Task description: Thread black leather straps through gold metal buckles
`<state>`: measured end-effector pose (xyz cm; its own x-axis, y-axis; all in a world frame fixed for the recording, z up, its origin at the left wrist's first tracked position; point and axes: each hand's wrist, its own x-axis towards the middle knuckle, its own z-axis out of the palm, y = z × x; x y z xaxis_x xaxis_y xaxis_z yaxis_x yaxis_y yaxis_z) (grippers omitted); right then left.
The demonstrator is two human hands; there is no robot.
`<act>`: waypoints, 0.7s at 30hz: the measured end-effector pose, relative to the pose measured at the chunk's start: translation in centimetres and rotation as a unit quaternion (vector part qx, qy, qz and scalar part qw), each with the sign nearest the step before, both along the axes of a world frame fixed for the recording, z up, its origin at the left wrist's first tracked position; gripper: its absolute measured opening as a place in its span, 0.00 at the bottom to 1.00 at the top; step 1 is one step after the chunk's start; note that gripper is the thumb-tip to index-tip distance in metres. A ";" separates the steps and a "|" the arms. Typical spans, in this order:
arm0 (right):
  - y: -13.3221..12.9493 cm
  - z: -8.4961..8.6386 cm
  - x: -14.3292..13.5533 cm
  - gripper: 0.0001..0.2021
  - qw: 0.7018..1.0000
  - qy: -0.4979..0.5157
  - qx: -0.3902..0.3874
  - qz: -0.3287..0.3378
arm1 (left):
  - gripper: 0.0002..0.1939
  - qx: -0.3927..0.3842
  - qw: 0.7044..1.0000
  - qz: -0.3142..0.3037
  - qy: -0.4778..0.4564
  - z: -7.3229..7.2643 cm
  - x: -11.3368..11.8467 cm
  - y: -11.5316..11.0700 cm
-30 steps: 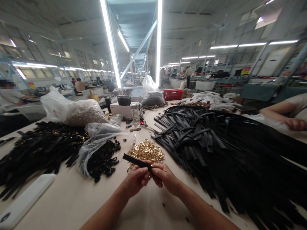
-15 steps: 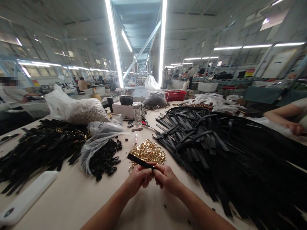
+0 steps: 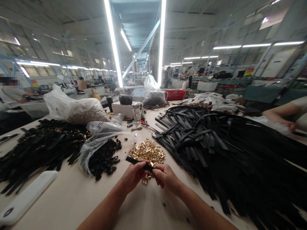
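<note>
A tug on the long black straps [image 3: 199, 134] could, we judge, scatter the gold-toned buckles [image 3: 151, 149] just beside them; a slack pinch could let the short black strap [image 3: 133, 160] twist. Our left hand [image 3: 132, 176] and right hand [image 3: 167, 176] pinch it before the heap, fingers closed. Whether they grip the lowest buckle [image 3: 144, 181], we cannot tell.

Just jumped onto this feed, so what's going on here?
A person's left hand and right hand are gripping a short black strip at the near side of a pile of gold buckles. One gold buckle shows below the hands; I can't tell whether it's attached to the strip. Small black loops spill from a clear bag to the left, and a big heap of black straps lies to the right.
</note>
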<state>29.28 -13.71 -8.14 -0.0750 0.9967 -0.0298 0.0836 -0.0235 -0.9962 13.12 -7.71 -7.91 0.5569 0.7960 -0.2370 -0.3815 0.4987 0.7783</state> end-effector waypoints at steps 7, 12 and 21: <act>-0.1 0.0 -0.3 0.12 0.998 -0.046 0.020 -0.035 | 0.19 0.009 1.000 -0.021 0.011 -0.4 0.5 -0.2; -0.3 -0.1 -0.6 0.12 0.997 -0.071 0.026 -0.033 | 0.22 0.054 0.996 -0.022 0.064 -0.5 0.7 -0.3; -0.3 -0.5 -0.9 0.14 0.995 -0.067 0.032 -0.067 | 0.21 0.041 0.998 -0.031 0.033 -0.5 0.7 -0.5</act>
<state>28.39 -13.99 -8.62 0.0589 0.9977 0.0326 0.2156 0.0191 -0.9763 13.79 -8.22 -8.37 0.5906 0.7794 -0.2092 -0.2996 0.4525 0.8399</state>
